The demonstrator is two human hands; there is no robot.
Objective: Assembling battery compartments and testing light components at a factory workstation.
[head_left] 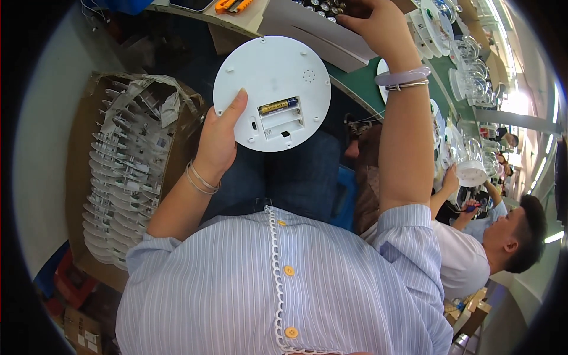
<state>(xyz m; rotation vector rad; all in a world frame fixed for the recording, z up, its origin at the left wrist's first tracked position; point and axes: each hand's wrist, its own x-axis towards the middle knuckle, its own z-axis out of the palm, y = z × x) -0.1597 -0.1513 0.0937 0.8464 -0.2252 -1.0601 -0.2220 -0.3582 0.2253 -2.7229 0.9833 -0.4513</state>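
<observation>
A round white plastic disc is held upright in my left hand, thumb on its face and fingers hidden behind it. Its open battery compartment faces me. One gold-and-dark battery lies in the upper slot; the slots below it show bare. My right hand reaches over a box at the top edge. Its thumb, stretched out and apart from the finger above, is at the small batteries standing inside. The other fingertips are cut off by the picture's edge.
At my left stands a large carton of stacked white discs. An orange cutter lies on the table at the top. Along the green bench at right are clear-domed white units. A co-worker sits close by there.
</observation>
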